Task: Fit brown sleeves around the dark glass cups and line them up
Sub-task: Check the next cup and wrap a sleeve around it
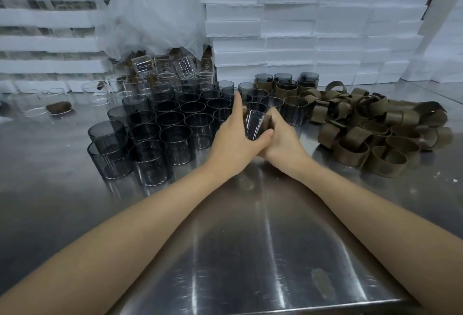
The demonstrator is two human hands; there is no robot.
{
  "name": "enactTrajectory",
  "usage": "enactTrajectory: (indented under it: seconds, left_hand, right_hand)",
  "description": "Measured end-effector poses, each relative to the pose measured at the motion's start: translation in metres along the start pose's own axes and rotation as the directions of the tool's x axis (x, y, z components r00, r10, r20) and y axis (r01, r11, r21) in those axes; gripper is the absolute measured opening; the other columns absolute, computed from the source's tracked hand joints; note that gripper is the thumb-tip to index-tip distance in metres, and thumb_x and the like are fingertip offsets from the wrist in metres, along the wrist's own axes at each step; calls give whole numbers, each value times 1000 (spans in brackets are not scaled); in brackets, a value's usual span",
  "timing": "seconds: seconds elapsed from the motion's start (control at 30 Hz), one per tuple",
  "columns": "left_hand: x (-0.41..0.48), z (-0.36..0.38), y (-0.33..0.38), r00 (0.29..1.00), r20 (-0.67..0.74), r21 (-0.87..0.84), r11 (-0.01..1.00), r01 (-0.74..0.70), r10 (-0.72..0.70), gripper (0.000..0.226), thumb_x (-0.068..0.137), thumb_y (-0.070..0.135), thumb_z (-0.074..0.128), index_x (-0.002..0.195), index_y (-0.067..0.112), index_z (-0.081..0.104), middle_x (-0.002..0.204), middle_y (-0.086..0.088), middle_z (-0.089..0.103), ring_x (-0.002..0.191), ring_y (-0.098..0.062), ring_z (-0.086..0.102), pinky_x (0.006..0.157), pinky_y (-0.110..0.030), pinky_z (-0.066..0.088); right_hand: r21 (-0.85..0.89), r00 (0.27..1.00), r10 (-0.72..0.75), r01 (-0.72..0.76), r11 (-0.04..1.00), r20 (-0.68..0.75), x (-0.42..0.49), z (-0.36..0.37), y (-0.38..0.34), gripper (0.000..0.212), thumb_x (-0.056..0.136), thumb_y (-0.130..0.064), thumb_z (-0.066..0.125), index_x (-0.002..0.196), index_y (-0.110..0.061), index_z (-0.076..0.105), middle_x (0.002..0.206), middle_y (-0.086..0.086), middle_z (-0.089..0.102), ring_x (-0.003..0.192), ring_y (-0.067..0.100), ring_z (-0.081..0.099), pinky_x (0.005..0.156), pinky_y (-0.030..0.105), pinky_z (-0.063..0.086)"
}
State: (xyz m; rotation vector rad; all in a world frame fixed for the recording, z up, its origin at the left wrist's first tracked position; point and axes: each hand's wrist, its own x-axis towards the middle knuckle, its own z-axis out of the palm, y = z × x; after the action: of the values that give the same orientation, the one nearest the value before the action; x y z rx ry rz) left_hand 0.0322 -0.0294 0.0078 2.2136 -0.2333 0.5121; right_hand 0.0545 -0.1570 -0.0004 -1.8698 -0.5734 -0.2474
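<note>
Both hands meet above the middle of the steel table (250, 239). My left hand (231, 139) grips a dark glass cup (253, 126) tilted on its side, index finger pointing up. My right hand (280, 139) holds a brown sleeve (264, 121) around the cup's far end. A block of several bare dark cups (160, 129) stands left of my hands. Several sleeved cups (283, 84) stand in a row at the back. A heap of loose brown sleeves (375, 129) lies to the right.
Clear glass cups (162, 69) sit behind the dark ones under a crumpled plastic sheet (155, 13). White foam boxes (313, 26) are stacked along the back wall. Foam trays (47, 26) rise at the left. The table's front edge runs below my forearms.
</note>
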Motion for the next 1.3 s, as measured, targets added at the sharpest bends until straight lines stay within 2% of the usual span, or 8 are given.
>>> enactTrajectory:
  seconds: [0.17, 0.33, 0.57, 0.77, 0.9, 1.03, 1.17, 1.3]
  left_hand:
    - [6, -7, -8, 967, 234, -383, 905, 187, -101, 106, 76, 43, 78, 157, 19, 14, 134, 9, 55, 122, -5, 53, 100, -16, 39]
    - [2, -3, -12, 888, 459, -651, 675, 347, -14, 35, 84, 37, 60, 109, 12, 62, 91, 3, 73, 84, -10, 68, 77, -25, 52]
    - [-3, 3, -4, 970, 140, -699, 674, 239, -199, 68, 68, 61, 72, 116, 14, 60, 112, -6, 70, 108, -20, 67, 99, -37, 51]
    - [3, 3, -10, 947, 65, -456, 835, 309, -315, 86, 83, 83, 20, 140, 26, 49, 139, -2, 57, 129, -18, 53, 111, -43, 38]
    - [5, 6, -13, 971, 87, -387, 891, 238, -222, 78, 90, 75, 22, 142, 22, 47, 139, 2, 55, 128, -10, 51, 107, -28, 38]
    - [2, 6, -8, 978, 41, -373, 905, 205, -205, 77, 85, 71, 28, 128, 12, 52, 118, 3, 64, 112, -11, 60, 100, -32, 46]
    - [-5, 4, -3, 989, 87, -460, 876, 143, -116, 65, 83, 65, 32, 115, 12, 50, 96, -2, 63, 87, -16, 69, 69, -38, 61]
    - [-6, 4, -4, 992, 115, -518, 849, 103, -49, 60, 86, 61, 20, 115, 24, 59, 101, 8, 67, 98, -4, 65, 93, -25, 51]
  right_hand:
    - [134, 995, -22, 9, 991, 100, 1, -7, 2, 55, 65, 16, 77, 83, -15, 36, 78, -9, 55, 68, -3, 50, 60, 12, 44]
    - [222, 967, 4, -62, 973, 253, 1, -12, 2, 56, 65, 14, 73, 105, -6, 39, 94, 9, 55, 82, 18, 58, 68, 35, 49]
    - [-173, 999, -43, 44, 984, 12, 3, -2, -6, 90, 85, -8, 70, 154, -15, 13, 101, -9, 53, 88, 3, 57, 81, 14, 45]
    - [-449, 955, -289, 284, 847, 59, -6, 14, -19, 94, 79, -3, 61, 154, -9, 5, 152, 17, 23, 141, 27, 24, 114, 42, 33]
    - [-474, 962, -260, 268, 839, 84, -7, 23, -9, 91, 84, -1, 64, 153, -2, 5, 162, 14, 8, 150, 22, 5, 116, 12, 0]
    - [-316, 996, -91, 90, 945, 11, 1, 17, -8, 109, 80, -12, 75, 154, -9, -6, 158, 8, 26, 145, 15, 23, 108, 11, 24]
    - [-113, 998, 54, -50, 992, 36, 5, 3, -8, 116, 69, -6, 80, 156, -17, 4, 105, -16, 66, 92, 6, 65, 76, 12, 45]
    - [249, 980, 51, -99, 963, 194, 4, -7, -8, 91, 63, 11, 75, 140, -21, 39, 99, -4, 72, 77, 10, 64, 64, 20, 52]
